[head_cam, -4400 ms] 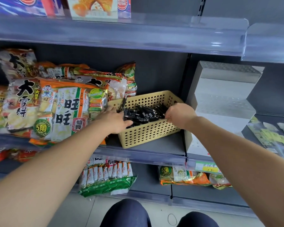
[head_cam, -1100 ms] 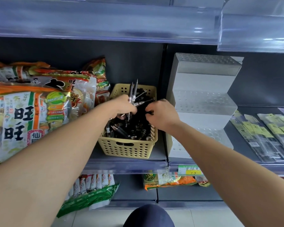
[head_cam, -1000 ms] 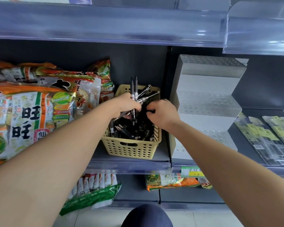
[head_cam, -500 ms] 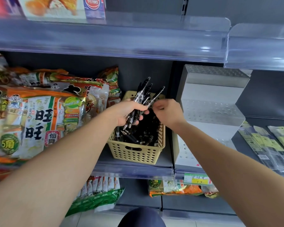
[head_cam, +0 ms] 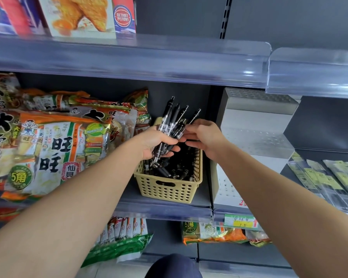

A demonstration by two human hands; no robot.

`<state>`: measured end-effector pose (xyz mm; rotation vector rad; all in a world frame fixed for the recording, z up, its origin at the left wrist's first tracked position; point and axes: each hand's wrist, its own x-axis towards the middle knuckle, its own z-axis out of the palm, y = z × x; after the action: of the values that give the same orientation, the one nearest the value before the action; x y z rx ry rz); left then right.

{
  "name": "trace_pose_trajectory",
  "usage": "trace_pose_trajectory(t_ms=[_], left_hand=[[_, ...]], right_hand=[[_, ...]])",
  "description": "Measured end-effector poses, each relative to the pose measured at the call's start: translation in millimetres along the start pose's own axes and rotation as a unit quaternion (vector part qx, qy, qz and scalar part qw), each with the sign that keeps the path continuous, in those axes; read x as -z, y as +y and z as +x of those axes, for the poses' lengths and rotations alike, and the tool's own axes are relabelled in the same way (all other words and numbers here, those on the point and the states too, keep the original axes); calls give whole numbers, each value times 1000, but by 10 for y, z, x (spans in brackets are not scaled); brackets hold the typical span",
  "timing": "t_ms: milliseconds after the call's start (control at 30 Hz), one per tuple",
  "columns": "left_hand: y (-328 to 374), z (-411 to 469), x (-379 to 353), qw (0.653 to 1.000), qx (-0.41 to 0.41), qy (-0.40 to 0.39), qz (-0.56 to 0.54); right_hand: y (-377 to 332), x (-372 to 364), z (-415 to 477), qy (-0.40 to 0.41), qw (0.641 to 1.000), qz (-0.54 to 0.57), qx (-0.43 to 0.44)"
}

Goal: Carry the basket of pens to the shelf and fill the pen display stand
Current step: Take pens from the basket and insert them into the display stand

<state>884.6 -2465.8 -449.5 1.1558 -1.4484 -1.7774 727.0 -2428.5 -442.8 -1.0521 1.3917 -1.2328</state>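
A beige perforated basket (head_cam: 169, 190) stands on the middle shelf with several black pens inside. Above the basket, my left hand (head_cam: 156, 142) grips a bunch of black pens (head_cam: 172, 121) that point up and to the right. My right hand (head_cam: 204, 137) reaches in from the right, its fingertips touching the pens in the bunch; whether it pinches one I cannot tell. To the right of the basket stands the white stepped pen display stand (head_cam: 255, 141), its perforated tiers holding no pens.
Large snack bags (head_cam: 54, 141) crowd the shelf left of the basket. Flat packets (head_cam: 329, 177) lie on the shelf to the right of the stand. A clear shelf lip (head_cam: 129, 61) hangs overhead. More snack packs sit on the lower shelf.
My left hand has lifted the bunch of pens higher above the basket. My right hand has come in to the bunch. Earlier both hands held the basket on the shelf.
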Motion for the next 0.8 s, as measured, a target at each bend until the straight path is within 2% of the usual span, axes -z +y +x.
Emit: trace_pose_trajectory(t_ms=[333, 533, 700, 800], left_hand=[[-1, -20, 26, 1000, 4, -8, -10], [-10, -34, 33, 998, -2, -36, 50], [-12, -44, 58, 996, -2, -38, 78], [-17, -36, 70, 996, -6, -34, 77]], right_hand=[[-71, 6, -52, -35, 997, 70, -9], [-97, -79, 26, 55, 987, 143, 51], [-177, -84, 54, 75, 994, 14, 80], [-195, -72, 60, 84, 993, -4, 88]])
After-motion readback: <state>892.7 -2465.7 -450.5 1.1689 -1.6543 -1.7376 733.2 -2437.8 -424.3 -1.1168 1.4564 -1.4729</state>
